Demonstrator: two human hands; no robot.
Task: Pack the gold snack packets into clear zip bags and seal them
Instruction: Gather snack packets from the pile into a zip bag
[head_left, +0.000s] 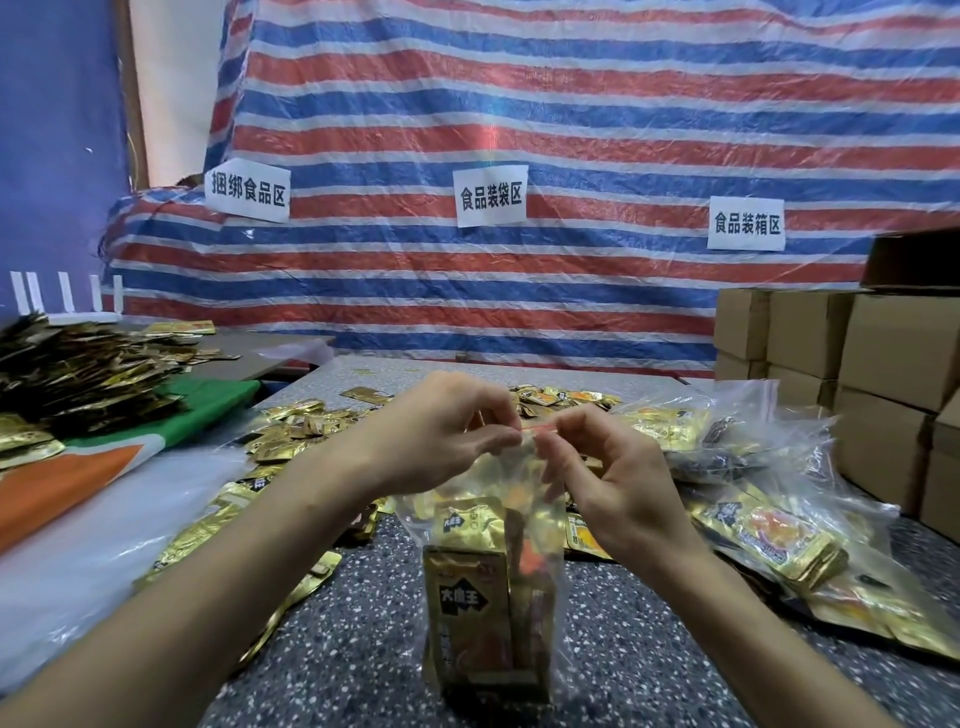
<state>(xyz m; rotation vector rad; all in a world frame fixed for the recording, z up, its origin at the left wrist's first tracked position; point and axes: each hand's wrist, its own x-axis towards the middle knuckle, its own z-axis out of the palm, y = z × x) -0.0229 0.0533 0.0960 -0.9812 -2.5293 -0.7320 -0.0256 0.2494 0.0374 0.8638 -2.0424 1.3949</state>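
Reference item: the clear zip bag (483, 571), standing upright on the speckled table (363, 649) directly in front of me.

Surroundings:
- Left of the bag: loose gold packets (291, 426) scattered on the table, a clear plastic sheet (104, 519), and a green and orange cloth (208, 405). A dark heap of packets (78, 374) lies on the cloth.
- Right of the bag: filled bags (753, 514) lie piled just beside it. Beyond them are stacked cardboard boxes (883, 374).
- Behind the bag: a striped tarp (519, 130) carrying three paper labels (491, 196).
- Obstruction: my hands cover the bag's mouth, so I cannot tell how much of the seal is closed.

Task item and fingers:
- The bag holds gold packets (462, 597) standing on end.
- The red zip strip (540, 427) runs along the top of the bag, between my two hands.
- My left hand (441, 431) pinches the strip's left end between thumb and forefinger.
- My right hand (618, 478) pinches the right end in the same manner; its other fingers are curled beside the bag's upper wall.
- The two sets of fingertips are near each other above the bag.
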